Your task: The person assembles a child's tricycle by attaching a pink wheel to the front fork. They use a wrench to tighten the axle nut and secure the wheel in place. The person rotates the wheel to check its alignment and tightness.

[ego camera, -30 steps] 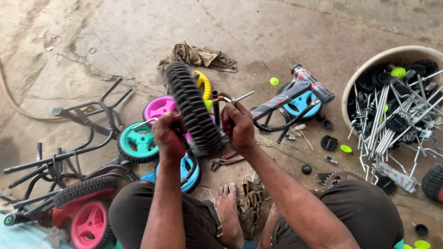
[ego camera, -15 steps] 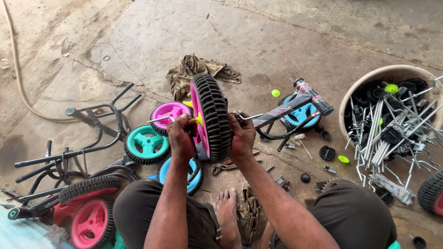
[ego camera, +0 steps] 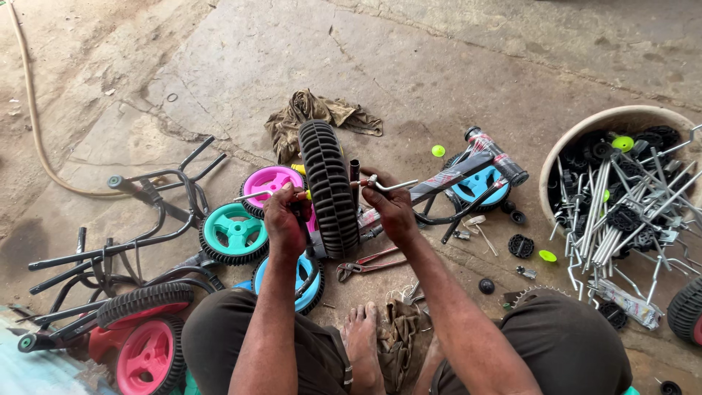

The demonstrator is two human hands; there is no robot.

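A small black-tyred wheel (ego camera: 327,186) stands upright on its tread between my hands, its tread facing the camera. My left hand (ego camera: 284,218) grips the metal axle end on the wheel's left side, over a pink hub. My right hand (ego camera: 391,208) holds the bent metal crank rod (ego camera: 391,184) sticking out of the right side. Red-handled pliers (ego camera: 365,265) lie on the concrete just below the wheel, near my bare foot (ego camera: 363,336).
Pink (ego camera: 270,184), teal (ego camera: 235,232) and blue (ego camera: 301,274) wheels lie left of the tyre, beside black tube frames (ego camera: 139,219). A brown rag (ego camera: 318,113) lies behind. A grey frame with a blue wheel (ego camera: 475,179) sits right. A tub (ego camera: 621,183) holds rods and black parts.
The wheel has turned from showing its pink side to standing edge-on, tread toward the camera. Both hands stayed on the axle ends and shifted slightly lower in view.
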